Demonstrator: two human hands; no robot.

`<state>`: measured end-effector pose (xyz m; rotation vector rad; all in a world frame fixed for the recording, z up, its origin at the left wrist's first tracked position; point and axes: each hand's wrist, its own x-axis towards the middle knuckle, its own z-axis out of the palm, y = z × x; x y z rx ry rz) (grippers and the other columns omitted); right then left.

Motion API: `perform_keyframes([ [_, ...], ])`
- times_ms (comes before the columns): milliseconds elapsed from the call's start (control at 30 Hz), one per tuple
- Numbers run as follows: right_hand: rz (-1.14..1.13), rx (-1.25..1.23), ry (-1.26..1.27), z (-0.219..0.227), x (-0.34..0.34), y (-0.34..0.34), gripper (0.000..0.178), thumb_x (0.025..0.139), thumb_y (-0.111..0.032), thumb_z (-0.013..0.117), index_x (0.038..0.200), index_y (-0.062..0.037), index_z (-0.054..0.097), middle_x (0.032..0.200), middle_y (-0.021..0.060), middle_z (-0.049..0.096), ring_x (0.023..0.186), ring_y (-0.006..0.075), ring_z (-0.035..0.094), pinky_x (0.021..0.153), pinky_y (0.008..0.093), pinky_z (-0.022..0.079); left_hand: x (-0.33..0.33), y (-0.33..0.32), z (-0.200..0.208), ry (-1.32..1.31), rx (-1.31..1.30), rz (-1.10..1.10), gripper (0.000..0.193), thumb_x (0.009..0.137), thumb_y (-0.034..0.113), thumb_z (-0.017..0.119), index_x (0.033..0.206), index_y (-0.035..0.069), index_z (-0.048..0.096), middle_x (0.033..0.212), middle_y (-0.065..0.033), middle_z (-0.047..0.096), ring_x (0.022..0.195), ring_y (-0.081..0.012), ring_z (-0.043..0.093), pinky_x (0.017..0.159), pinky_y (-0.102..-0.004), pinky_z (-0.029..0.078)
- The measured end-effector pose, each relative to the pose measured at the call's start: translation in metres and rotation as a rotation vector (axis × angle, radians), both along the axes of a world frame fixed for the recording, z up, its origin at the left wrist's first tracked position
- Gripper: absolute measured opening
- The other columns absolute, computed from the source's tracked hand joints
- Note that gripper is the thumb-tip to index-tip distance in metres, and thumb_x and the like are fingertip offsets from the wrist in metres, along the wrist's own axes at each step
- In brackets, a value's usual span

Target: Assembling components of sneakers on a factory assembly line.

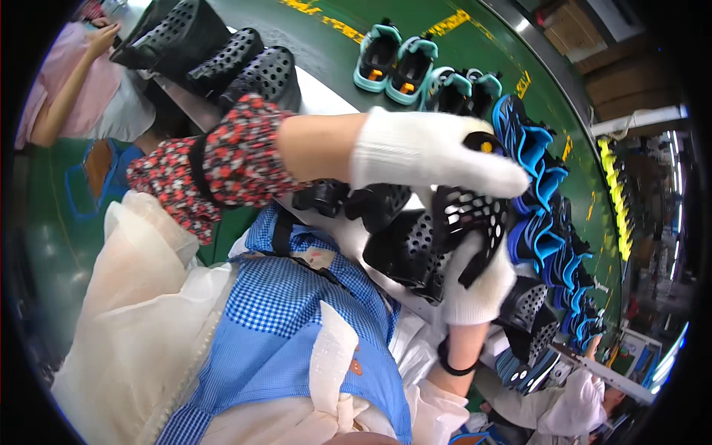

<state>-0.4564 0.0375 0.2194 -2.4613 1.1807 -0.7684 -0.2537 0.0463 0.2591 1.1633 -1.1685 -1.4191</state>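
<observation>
A black clog (pixel 475 222) with punched holes is held up between my two white-gloved hands. My left hand (pixel 437 152) reaches across from the left and closes over the upper end of the clog, by a dark round piece with a yellow centre. From below, my right hand (pixel 482 289) grips the clog's lower part, its fingers partly hidden behind it and slightly blurred. Just left of the held clog, another black clog (pixel 400 252) lies on the white work surface (pixel 378 282), with further black clogs (pixel 326 196) beside it.
Black clogs (pixel 259 74) stand at the far left of the surface. Teal shoes (pixel 411 67) and a row of blue-and-black shoes (pixel 545 237) line the far side, with neon-yellow items (pixel 615 200) beyond. Other people sit at the left (pixel 81 81) and lower right (pixel 571 404).
</observation>
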Motion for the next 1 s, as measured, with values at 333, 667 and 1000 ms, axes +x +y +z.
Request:
perform_keyframes([
  [333,0.340,-0.078,0.136,0.057,0.066,-0.070,0.042,0.080,-0.001,0.053,0.122,-0.0038,0.054,0.100,0.0193,0.064,0.094,0.0290,0.064,0.083,0.0321,0.048,0.058,-0.038,-0.029,0.145,-0.228,0.352,0.030,0.079,0.031,0.064,0.084,0.001,0.060,0.075,-0.0080,0.064,0.064,-0.0139,0.062,0.063,-0.0271,0.053],
  [667,0.226,0.394,0.228,0.017,0.150,-0.112,0.036,0.084,-0.033,0.062,0.102,-0.0021,0.061,0.085,0.0192,0.066,0.079,0.0304,0.066,0.072,0.0347,0.050,0.097,-0.075,-0.075,-0.089,-0.106,0.817,0.041,0.076,0.043,0.063,0.081,0.002,0.062,0.074,-0.0084,0.063,0.070,-0.0140,0.059,0.064,-0.0290,0.048],
  [1000,0.261,0.334,0.573,-0.010,0.206,-0.160,0.046,0.080,-0.043,0.054,0.092,0.0002,0.065,0.082,0.0220,0.066,0.083,0.0349,0.066,0.076,0.0391,0.049,0.117,-0.080,-0.172,-1.115,0.292,0.594,0.017,0.085,0.009,0.055,0.099,0.005,0.062,0.109,-0.0169,0.058,0.103,-0.0346,0.059,0.084,-0.0421,0.051],
])
